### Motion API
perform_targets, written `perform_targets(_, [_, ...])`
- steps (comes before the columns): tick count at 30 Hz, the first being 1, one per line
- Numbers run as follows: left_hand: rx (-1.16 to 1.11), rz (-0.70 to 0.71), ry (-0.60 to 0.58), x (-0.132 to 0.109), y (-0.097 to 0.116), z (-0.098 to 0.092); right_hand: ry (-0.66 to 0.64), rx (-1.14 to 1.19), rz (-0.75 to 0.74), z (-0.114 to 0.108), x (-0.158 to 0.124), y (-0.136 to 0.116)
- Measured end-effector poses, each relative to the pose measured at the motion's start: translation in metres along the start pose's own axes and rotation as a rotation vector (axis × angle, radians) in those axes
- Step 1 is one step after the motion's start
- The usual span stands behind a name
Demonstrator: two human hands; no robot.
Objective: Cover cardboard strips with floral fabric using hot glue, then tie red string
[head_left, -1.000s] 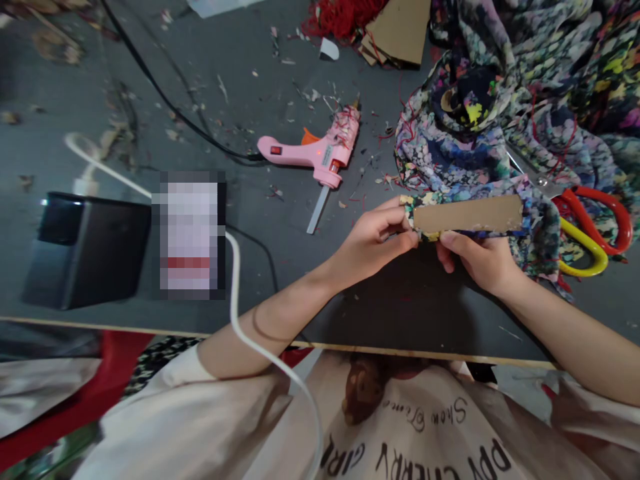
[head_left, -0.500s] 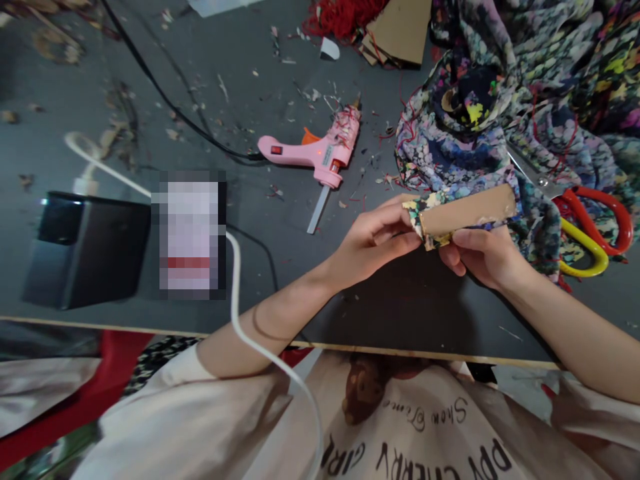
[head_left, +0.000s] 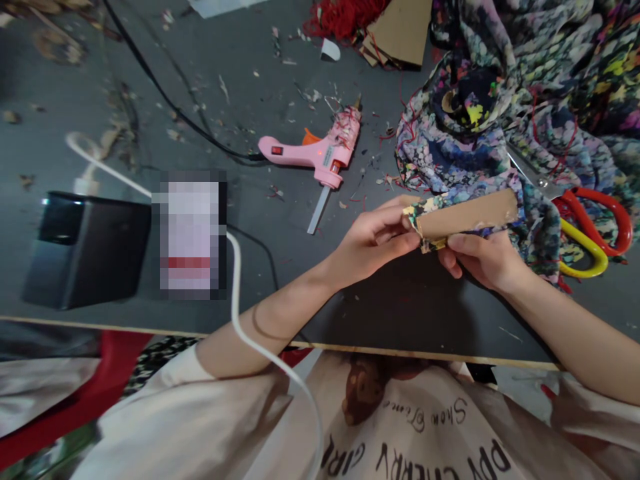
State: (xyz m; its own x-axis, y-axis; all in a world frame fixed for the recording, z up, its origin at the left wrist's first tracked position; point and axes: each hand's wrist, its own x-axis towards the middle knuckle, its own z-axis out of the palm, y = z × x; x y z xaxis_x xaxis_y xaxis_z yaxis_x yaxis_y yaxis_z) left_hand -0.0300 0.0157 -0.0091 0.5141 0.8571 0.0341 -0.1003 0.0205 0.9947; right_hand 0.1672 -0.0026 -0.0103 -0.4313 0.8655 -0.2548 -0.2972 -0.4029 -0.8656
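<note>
fingers [head_left: 400, 247] of the left hand [head_left: 367, 245] grasp the left end of a cardboard strip [head_left: 465, 213], with the thumb at its near corner, while the right hand [head_left: 485, 259] grips the near edge, its thumb lying along that side and a fingertip showing just below. the strip is held over the tabletop [head_left: 390, 313], between the two hands, its bare brown face up and its right end slanted toward the far side. floral cloth [head_left: 419, 208] borders it along the left end and parts of both long edges. just beyond and to the right, a heap of floral fabric [head_left: 530, 87] spreads to the far right, and scissors [head_left: 543, 181] with red and yellow handles lie on it, blades partly hidden. to the far left of the strip, a pink glue gun [head_left: 330, 152] rests on its side, a clear glue stick [head_left: 319, 210] poking from its back and a black cord [head_left: 165, 93] running off to the far left. red thread [head_left: 343, 20] lies tangled at the far side, beside stacked cardboard pieces [head_left: 400, 33]. at the left, a dark box-shaped device [head_left: 100, 250] sits near a pixelated rectangle, and a white cable [head_left: 240, 300] trails over the near edge.
</note>
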Motion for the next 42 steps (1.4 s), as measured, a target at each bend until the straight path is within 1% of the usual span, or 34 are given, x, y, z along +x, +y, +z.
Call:
perform_targets(3, [0.088,0.016,0.013,0.0,0.0,-0.001,0.044,-0.17,-0.009,-0.005,-0.004,0.007])
perform_targets(6, [0.149,0.027,0.029,0.001,-0.001,-0.001,0.092,-0.288,-0.046,-0.003,-0.006,0.007])
perform_targets(10, [0.202,0.015,0.039,0.0,-0.002,-0.001,0.134,-0.367,-0.053,0.007,-0.005,-0.004])
perform_targets(13, [0.183,0.027,0.031,0.001,-0.002,-0.001,0.151,-0.379,-0.047,0.01,-0.004,-0.008])
perform_targets(16, [0.118,0.021,0.01,0.0,-0.003,-0.002,0.116,-0.362,-0.031,0.005,-0.005,-0.004])
perform_targets(19, [0.034,0.055,0.002,-0.001,-0.006,-0.002,0.06,-0.283,-0.018,-0.003,-0.005,0.003])
perform_targets(21, [0.019,0.079,0.006,-0.002,-0.007,-0.002,0.045,-0.226,-0.012,-0.007,-0.004,0.006])
perform_targets(27, [0.063,0.094,-0.001,-0.001,-0.001,-0.001,0.003,-0.096,0.0,-0.007,-0.002,0.002])
perform_targets(34, [0.089,0.084,-0.033,0.001,0.005,-0.002,-0.001,-0.064,0.021,-0.005,0.0,-0.001])
perform_targets(38, [0.126,0.06,-0.011,0.001,0.004,-0.001,0.016,-0.065,0.014,-0.004,0.001,-0.001])
perform_targets(42, [0.159,0.06,0.001,0.0,0.001,-0.002,-0.012,-0.07,0.007,-0.007,0.0,0.0])
